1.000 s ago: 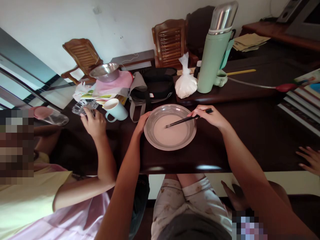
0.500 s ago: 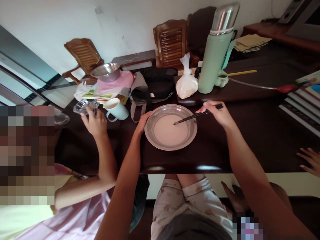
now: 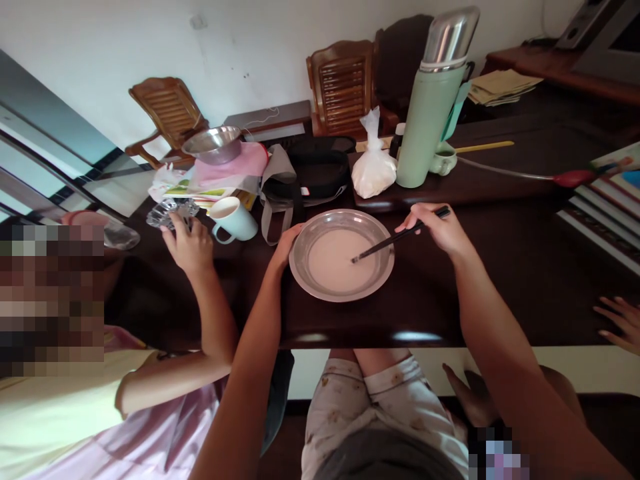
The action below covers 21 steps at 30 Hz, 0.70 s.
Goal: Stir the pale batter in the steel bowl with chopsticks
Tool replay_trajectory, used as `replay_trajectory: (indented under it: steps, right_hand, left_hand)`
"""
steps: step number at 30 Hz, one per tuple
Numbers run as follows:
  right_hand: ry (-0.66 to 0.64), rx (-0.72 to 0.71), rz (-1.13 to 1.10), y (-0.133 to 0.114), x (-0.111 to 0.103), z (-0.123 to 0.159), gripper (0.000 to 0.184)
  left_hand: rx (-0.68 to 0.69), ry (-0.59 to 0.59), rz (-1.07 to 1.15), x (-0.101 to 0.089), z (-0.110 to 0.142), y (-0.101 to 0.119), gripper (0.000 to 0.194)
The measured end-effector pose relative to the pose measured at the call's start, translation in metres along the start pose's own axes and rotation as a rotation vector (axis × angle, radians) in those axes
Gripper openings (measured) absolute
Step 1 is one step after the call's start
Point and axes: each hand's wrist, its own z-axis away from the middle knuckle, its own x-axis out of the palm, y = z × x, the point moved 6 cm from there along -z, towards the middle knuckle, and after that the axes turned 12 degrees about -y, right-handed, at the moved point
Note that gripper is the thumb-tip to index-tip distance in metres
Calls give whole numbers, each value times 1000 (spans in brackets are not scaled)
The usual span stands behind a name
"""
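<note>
A round metal basin (image 3: 342, 290) rests on the dark table in front of me, with a pale, milky liquid (image 3: 335, 260) in it. At its left rim is my left hand (image 3: 287, 245), gripping the edge with some fingers hidden behind it. My right hand (image 3: 434, 225) is closed around a pair of dark chopsticks (image 3: 385, 243) to the right of the basin. Their tips dip into the liquid near its middle. Behind the basin stands a knotted plastic bag of white powder (image 3: 374, 175).
A green thermos (image 3: 425, 127), a small cup (image 3: 443, 160), a black bag (image 3: 320, 173) and a light-blue mug (image 3: 234, 220) stand beyond the basin. On the left another person's hand (image 3: 193, 243) touches a glass dish (image 3: 165, 212). Another hand (image 3: 620, 317) lies at the right, below stacked books (image 3: 607, 220).
The chopsticks have swung slightly toward me in the liquid, and my right hand has shifted a little rightward and down. My left hand and the basin stay put. The person at left has leaned slightly.
</note>
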Motion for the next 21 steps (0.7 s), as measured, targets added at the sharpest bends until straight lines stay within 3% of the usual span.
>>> replay_trajectory:
  steps: [5,11,17,21]
  right_hand:
    - [-243,12,7,-5,30,-2,35]
    - [7,-2,37,-3,3,-1,41]
    - [-229,10,23,-6,28,-2,37]
    - [-69,-8,63,-6,14,-2,38]
  left_hand:
    - [-7,-10,-24,2,1,5,67]
    - [-8,-24,-28,3,1,4,69]
    - [-45,-33,73,2,1,-4,66]
    - [-48,-50,30,0,0,-2,69]
